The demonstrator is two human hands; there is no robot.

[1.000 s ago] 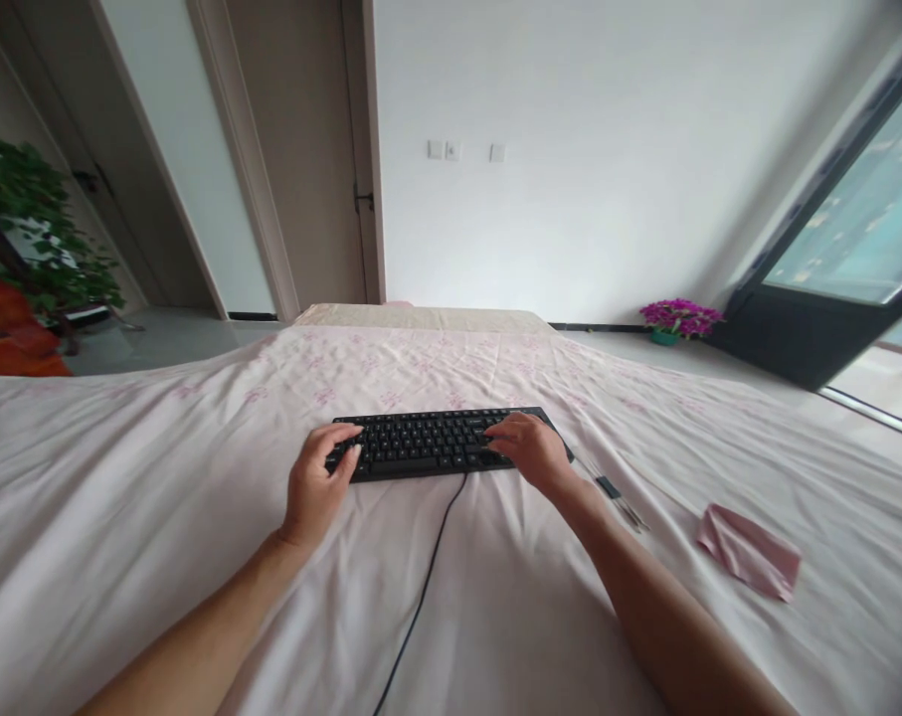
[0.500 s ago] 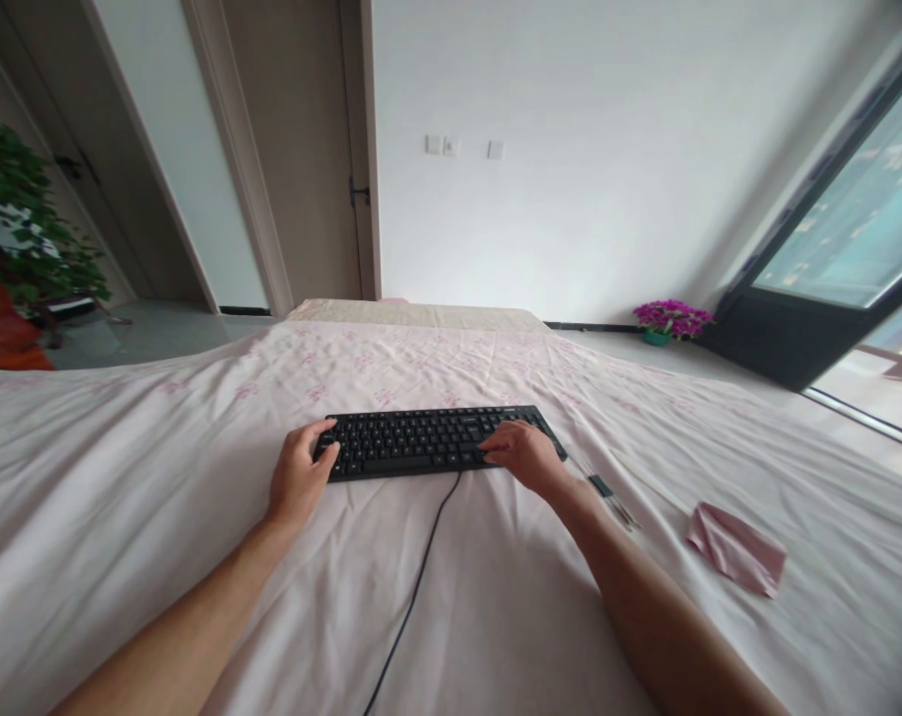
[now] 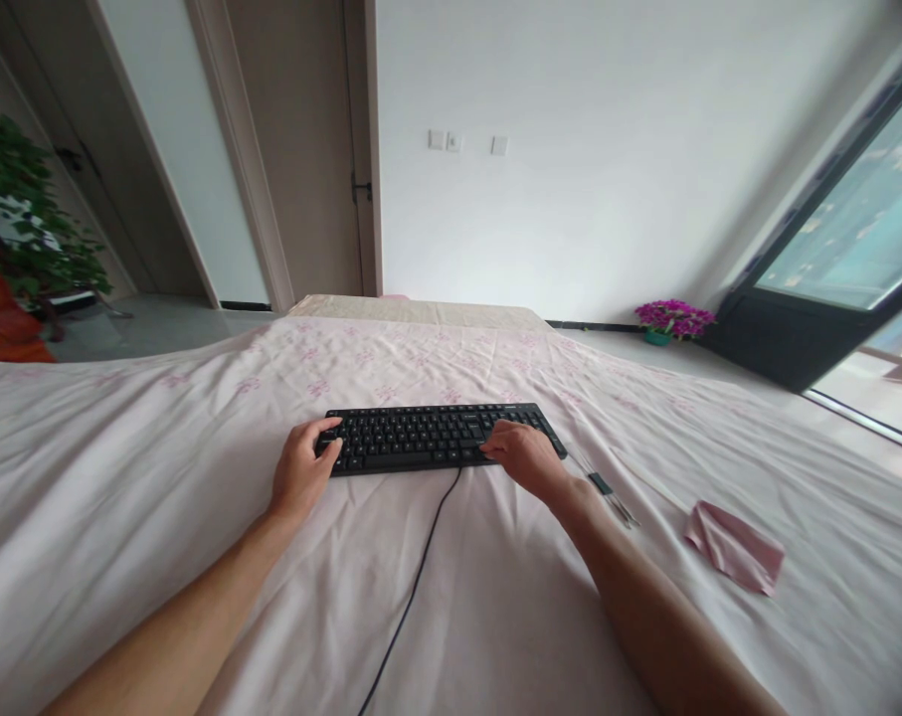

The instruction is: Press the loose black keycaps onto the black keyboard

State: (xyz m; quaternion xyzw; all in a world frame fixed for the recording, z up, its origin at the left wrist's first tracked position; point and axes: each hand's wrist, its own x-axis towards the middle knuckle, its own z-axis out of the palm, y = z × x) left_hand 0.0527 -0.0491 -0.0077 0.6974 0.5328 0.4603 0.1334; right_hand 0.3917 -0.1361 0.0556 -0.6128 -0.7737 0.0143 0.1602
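Observation:
A black computer keyboard (image 3: 406, 438) lies flat on the bedspread, its dark cable (image 3: 421, 572) running from the near edge toward me. My left hand (image 3: 306, 462) grips the keyboard's left end, thumb and index finger resting over the keys there. Over the keys right of centre, my right hand (image 3: 521, 452) is closed, its fingertips pressed together in a pinch at the lower rows. Anything between those fingertips is hidden or too small to name. Right of my right wrist lie thin metal-ended tools with a black part (image 3: 601, 484); a folded pink cloth (image 3: 735, 547) sits farther right.
A pale pink, flower-patterned bedspread (image 3: 219, 438) with wrinkles spreads under everything. Beyond it are a white wall with switches (image 3: 499, 146), a brown door (image 3: 293, 149), a pot of magenta flowers (image 3: 674, 318) on the floor and a leafy plant (image 3: 29, 219) at left.
The view has shifted very slightly. Both hands stay at nearly the same places on the keyboard, the right one still pinched over the keys.

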